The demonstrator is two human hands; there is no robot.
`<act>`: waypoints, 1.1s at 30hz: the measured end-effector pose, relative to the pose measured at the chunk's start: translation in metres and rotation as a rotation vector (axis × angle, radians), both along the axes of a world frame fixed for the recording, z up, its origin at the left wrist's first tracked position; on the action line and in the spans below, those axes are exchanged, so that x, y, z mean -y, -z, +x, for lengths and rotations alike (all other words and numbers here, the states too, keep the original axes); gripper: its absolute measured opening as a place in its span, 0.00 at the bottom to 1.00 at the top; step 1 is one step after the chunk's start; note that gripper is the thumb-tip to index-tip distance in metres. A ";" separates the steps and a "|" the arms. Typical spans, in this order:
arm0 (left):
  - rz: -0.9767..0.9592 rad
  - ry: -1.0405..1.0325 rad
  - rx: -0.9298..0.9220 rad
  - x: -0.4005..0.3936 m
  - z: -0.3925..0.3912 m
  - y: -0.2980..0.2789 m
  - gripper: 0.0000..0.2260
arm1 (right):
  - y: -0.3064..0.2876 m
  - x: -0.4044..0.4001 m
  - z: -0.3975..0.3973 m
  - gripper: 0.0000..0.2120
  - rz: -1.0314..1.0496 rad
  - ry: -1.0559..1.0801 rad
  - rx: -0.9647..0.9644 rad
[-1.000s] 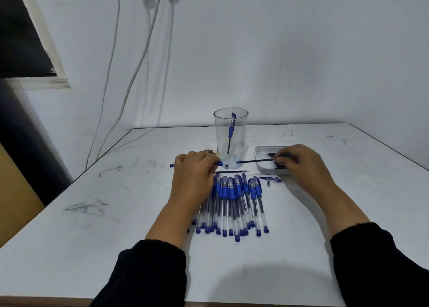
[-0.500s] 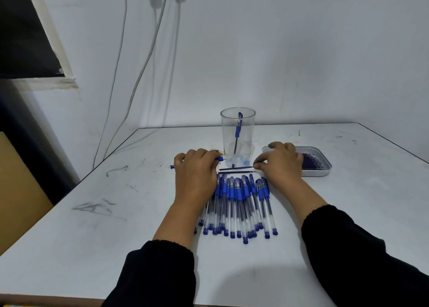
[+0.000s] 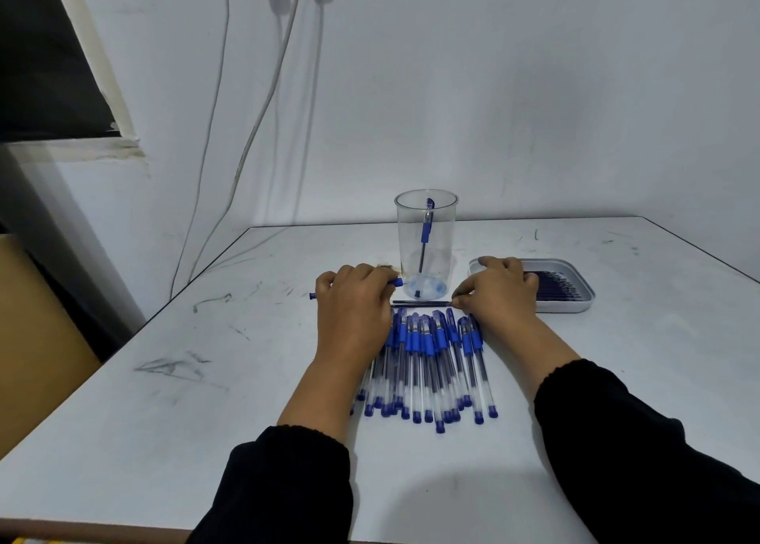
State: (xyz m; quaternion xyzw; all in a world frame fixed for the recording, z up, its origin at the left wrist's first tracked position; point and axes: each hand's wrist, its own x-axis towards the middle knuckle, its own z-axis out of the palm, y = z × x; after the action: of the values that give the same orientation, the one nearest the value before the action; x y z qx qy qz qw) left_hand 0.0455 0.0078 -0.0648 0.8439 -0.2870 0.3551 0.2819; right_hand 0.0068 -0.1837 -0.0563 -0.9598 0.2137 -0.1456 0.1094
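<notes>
Left hand (image 3: 353, 309) curls around a pen (image 3: 395, 283). The right hand (image 3: 499, 292) pinches a thin refill (image 3: 421, 302) just in front of the cup (image 3: 405, 247). Only one finished pen (image 3: 427, 225) stands inside. With a big pile (image 3: 432, 362) between the wrists and refills filling the tray (image 3: 575, 307), I'd call it early going.

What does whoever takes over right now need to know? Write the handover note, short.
Left hand grips a blue pen crosswise, just left of the cup.
Right hand pinches the right end of a thin refill that points toward the other hand.
Done: one pen stands in the cup.
Left: the pile of pens lies on the table between the forearms. More refills lie in the tray on the right.
Likely next: get the refill into the held pen, then work through the pile.
</notes>
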 end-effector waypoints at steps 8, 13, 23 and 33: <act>0.002 0.011 -0.002 0.001 -0.001 -0.001 0.07 | -0.001 0.003 -0.002 0.07 0.045 -0.008 0.047; 0.005 0.037 0.000 0.003 -0.005 -0.001 0.07 | -0.009 0.021 -0.009 0.06 0.008 0.082 0.139; 0.032 0.093 0.036 0.007 -0.010 -0.001 0.07 | -0.010 0.065 -0.017 0.10 0.163 0.248 -0.117; 0.043 0.097 0.026 0.007 -0.012 -0.001 0.07 | -0.019 0.063 -0.014 0.07 0.279 0.311 -0.172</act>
State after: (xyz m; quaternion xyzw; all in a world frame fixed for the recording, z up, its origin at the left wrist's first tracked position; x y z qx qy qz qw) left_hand 0.0337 0.0010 -0.0636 0.8301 -0.3387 0.3457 0.2769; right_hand -0.0071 -0.2470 -0.0374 -0.8998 0.3856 -0.0473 0.1985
